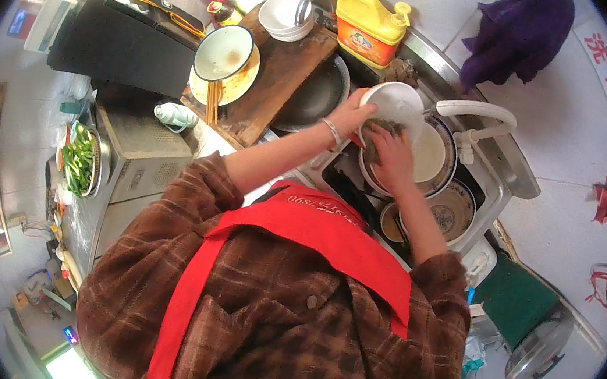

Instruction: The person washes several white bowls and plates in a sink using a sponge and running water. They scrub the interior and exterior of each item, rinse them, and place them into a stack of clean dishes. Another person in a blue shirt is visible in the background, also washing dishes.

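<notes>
Over the sink [493,209], my left hand [347,117] grips the rim of a white bowl [393,102], which is tilted beside the white faucet [477,116]. My right hand [392,160] presses a dark scrubber [380,134], seen only in part, against the bowl. Below and to the right of the hands, a blue-rimmed basin [450,144] holds a pale bowl [430,153]. A patterned bowl [454,208] and a small brownish bowl [390,223] sit lower in the sink, partly hidden by my right forearm.
Left of the sink, a wooden board [278,87] bears stacked white bowls [285,18], a blue-rimmed bowl [223,53] on a stained plate [198,87] and chopsticks [212,105]. A wok [319,94] lies beside the board. Behind stand a yellow jug [367,27] and a metal faucet [306,4].
</notes>
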The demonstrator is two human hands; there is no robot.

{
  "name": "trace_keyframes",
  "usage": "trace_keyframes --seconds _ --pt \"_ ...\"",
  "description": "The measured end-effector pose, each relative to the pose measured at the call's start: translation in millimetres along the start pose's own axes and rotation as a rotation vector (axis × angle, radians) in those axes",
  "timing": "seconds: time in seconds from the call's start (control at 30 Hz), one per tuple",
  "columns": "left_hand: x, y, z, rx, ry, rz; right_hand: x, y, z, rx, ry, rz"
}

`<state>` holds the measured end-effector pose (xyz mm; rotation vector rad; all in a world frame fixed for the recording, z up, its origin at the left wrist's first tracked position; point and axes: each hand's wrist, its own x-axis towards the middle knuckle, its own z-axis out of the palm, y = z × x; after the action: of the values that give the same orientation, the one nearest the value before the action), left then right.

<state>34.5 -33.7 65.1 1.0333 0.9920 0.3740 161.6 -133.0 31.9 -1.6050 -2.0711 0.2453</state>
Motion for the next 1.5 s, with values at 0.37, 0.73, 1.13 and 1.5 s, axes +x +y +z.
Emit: trace_keyframes --seconds 0.37,0.73,1.13,1.5 --pt "30 -28 8 0.018 0.089 0.322 26 -35 -1 0.375 0.206 0.398" --pt "1 -18 -21 -0.3 -0.274 -0.519 -26 72 -24 0.232 0.225 0.215" --pt "4 -59 15 -0.395 -0.244 -0.382 -64 10 -23 1.973 0.604 0.881" --pt "0 -25 -21 0.305 0.118 0.174 -72 18 -6 1.723 0.631 1.04"
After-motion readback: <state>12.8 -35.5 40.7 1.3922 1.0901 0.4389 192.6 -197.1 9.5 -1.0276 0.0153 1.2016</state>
